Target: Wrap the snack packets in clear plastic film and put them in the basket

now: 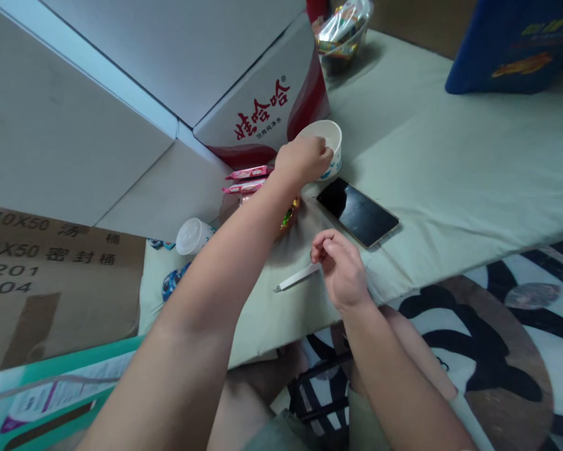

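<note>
My left hand (304, 158) reaches over the near rim of a white paper cup (335, 160) with blue marks. Its fingers are closed and dip toward the opening; whatever they hold is hidden. Lower down, my right hand (341, 268) hovers near the cloth, its fingers curled in and no object visible in them. Just left of it lies a slim white tool (296, 277) with a grey tip, like a box cutter; its other end is behind the hand. Pink wrapped snacks (248, 179) and a gold-and-green wrapper (289, 214) are partly covered by my left forearm.
A dark-screened phone (359, 212) lies right of the cup. Beyond stand a white-and-red carton (262, 113), a clear tub of sweets (344, 37) and a blue bag (511, 53). A lidded white cup (193, 236) and brown carton (56, 282) are at left.
</note>
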Available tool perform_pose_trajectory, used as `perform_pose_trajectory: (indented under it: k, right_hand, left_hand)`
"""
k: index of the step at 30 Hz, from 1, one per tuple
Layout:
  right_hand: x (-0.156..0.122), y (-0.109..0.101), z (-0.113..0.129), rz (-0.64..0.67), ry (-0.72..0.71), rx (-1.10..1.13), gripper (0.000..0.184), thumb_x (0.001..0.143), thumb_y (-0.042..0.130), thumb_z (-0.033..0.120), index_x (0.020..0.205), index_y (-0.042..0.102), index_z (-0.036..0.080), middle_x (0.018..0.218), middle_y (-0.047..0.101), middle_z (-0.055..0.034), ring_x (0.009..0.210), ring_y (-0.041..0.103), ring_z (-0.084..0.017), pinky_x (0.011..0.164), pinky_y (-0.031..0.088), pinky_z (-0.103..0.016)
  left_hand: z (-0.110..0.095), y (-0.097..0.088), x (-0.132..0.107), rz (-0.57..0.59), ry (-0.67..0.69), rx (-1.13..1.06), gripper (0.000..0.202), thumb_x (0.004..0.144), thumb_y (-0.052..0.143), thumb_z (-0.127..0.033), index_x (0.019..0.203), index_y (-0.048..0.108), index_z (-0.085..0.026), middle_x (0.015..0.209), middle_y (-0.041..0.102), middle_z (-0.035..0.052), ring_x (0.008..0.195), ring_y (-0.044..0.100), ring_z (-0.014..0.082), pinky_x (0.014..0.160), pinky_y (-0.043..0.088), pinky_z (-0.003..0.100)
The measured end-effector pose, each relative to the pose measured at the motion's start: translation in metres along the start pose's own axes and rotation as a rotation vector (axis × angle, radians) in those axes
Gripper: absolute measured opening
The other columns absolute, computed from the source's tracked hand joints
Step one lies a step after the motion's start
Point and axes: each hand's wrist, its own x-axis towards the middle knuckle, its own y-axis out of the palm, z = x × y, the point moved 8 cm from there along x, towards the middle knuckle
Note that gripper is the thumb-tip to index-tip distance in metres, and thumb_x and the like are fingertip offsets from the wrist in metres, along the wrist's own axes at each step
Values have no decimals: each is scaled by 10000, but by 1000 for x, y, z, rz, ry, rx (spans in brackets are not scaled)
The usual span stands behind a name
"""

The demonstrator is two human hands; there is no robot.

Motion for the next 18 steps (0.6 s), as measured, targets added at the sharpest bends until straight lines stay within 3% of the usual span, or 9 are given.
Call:
perform_pose_trajectory:
  k: [4, 6, 8, 11, 14, 16, 18]
  right_hand:
    - [-6, -2, 4, -43, -24, -40, 160, 762, 655, 373, 728, 642, 217, 616, 558, 18, 599, 493, -131, 598, 371, -284]
    - [-9, -1, 4, -57, -35, -81, 154, 756, 653, 362, 713, 625, 217, 605, 540, 22, 585, 477, -125, 584, 353, -283]
    - [-13, 1, 1, -62, -48, -144, 150, 760, 647, 354, 709, 606, 219, 603, 523, 26, 575, 463, -122, 570, 340, -284]
    - [-20, 6, -9, -43, -52, -229, 152, 769, 647, 359, 722, 599, 223, 615, 515, 29, 575, 465, -121, 561, 341, -281]
    - [-29, 15, -26, 18, -41, -334, 151, 785, 654, 358, 732, 614, 223, 626, 535, 27, 586, 487, -120, 579, 366, -277]
    - [-39, 21, -40, 75, -36, -461, 146, 807, 646, 357, 748, 630, 224, 626, 554, 25, 598, 510, -128, 601, 391, -282]
    - [-50, 29, -56, 140, -44, -627, 146, 825, 637, 361, 768, 647, 226, 626, 574, 20, 616, 538, -143, 621, 416, -293]
  left_hand:
    - [-12, -46, -54, -294, 69, -255, 178, 873, 674, -227, 712, 609, -190, 734, 591, 42, 1000, 652, 268, 947, 474, 409]
    - [-7, -58, -100, -386, 34, -404, 237, 916, 627, -248, 691, 584, -188, 689, 556, 20, 898, 640, 211, 864, 483, 345]
    - [8, -58, -154, -447, -43, -565, 298, 938, 589, -303, 664, 551, -194, 639, 533, -1, 736, 589, 156, 737, 473, 293]
    - [49, -33, -233, -415, -225, -813, 324, 913, 583, -428, 682, 577, -202, 610, 569, -13, 583, 509, 115, 587, 436, 259]
    - [103, -5, -301, -429, -425, -952, 375, 848, 618, -538, 690, 595, -199, 583, 567, -14, 520, 481, 104, 531, 417, 251]
    - [139, 4, -337, -474, -511, -948, 375, 846, 601, -538, 680, 591, -202, 579, 564, -9, 527, 484, 111, 543, 423, 256]
    - [173, 2, -369, -565, -577, -830, 319, 859, 587, -479, 679, 581, -215, 605, 567, 0, 588, 514, 136, 616, 463, 282]
